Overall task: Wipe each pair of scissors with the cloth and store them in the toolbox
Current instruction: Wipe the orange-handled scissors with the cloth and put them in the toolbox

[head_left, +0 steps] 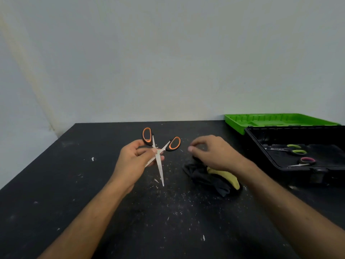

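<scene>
My left hand (134, 159) pinches a pair of orange-and-black scissors (160, 165) at the pivot. The blades are spread wide and point down toward me, with the handles away. My right hand (214, 152) hovers with loosely curled fingers just above a crumpled black and yellow cloth (214, 176) on the table, holding nothing. The black toolbox (265, 157) stands open at the right. Inside it lie green-handled scissors (295, 149) and pink-handled scissors (306, 161).
The toolbox's green lid (261, 121) lies open behind it against the wall. The black table (74, 184) is speckled with white scraps and dust, mostly around the centre. Its far edge meets a pale wall.
</scene>
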Tool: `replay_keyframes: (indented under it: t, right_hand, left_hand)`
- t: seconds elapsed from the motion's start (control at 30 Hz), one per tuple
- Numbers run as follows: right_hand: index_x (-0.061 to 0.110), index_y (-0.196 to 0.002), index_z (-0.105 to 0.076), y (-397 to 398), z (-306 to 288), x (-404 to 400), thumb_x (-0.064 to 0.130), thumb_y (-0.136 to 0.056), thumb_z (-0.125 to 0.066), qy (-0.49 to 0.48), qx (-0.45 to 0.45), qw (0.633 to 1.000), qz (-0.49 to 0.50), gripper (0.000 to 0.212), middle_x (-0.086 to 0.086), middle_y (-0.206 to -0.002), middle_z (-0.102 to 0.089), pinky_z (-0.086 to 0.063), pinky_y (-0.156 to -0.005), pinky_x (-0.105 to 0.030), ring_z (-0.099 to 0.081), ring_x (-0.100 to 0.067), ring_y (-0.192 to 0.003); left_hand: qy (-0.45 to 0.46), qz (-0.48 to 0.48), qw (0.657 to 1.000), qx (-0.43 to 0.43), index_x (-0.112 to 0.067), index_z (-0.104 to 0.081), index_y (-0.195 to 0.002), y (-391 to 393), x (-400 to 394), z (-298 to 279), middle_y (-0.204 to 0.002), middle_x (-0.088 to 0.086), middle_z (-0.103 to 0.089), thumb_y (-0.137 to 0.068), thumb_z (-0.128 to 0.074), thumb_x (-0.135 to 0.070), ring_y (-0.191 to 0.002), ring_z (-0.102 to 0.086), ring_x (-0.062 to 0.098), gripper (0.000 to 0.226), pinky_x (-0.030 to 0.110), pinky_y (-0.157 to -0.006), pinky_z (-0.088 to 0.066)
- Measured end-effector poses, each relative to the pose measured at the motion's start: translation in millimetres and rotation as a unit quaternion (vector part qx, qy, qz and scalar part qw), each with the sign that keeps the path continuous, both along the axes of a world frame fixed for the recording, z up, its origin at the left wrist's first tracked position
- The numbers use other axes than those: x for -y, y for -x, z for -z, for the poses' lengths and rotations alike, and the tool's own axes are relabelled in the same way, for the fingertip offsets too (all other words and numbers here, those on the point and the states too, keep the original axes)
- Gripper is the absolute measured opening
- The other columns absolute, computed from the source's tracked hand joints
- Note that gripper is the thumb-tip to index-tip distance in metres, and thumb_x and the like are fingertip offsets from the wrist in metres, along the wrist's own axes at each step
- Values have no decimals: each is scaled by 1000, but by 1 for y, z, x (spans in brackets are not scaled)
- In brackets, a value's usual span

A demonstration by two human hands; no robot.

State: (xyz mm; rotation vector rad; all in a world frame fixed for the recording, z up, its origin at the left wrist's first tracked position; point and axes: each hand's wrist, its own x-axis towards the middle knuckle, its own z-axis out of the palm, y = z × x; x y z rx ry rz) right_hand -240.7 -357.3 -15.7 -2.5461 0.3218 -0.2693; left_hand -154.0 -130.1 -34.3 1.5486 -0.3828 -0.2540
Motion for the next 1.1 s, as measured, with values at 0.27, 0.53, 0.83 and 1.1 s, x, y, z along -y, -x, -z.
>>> replay_keyframes:
  t: [0.27, 0.53, 0.83, 1.1]
  right_hand:
    - [6, -95, -74, -6, -19, -34, 13, -104, -59, -361, 187, 914, -3, 19, -9, -85, -80, -61, -66, -34, -74, -23, -68]
    - [12, -88, -76, 13, -36, -10, 10, -101, -64, -313, 220, 924, -10, 18, -11, -77, -79, -64, -64, -33, -75, -23, -63]
    - [23, -130, -66, 81, -91, 62, 9, -104, -56, -285, 111, 951, -40, 32, -10, -84, -67, -58, -59, -31, -70, -29, -65]
    - [4, -104, -63, 146, -92, 183, 17, -107, -56, -259, 207, 928, 170, 16, -24, -93, -67, -59, -46, -26, -71, -23, -49]
  left_hand:
    - [-57, 56, 986, 143, -18, -67, -109, 9, 22, -25, -94, 8, -81, -106, -54, -20, -91, -78, 23, 13, 45, -91, -61]
    - [-143, 114, 956, 228, -12, -70, -105, 12, 47, -40, -102, 21, -74, -99, -41, -67, -95, -71, 41, 63, 62, -87, -57]
    - [-156, 209, 924, 280, -19, -75, -102, 46, 134, -73, -97, 2, -80, -106, -41, -50, -96, -76, 18, 46, 47, -88, -59]
    - [-171, 294, 892, 299, -21, -62, -128, 86, 235, -78, -108, -11, -73, -99, -61, -46, -97, -67, 2, 39, 21, -86, -51]
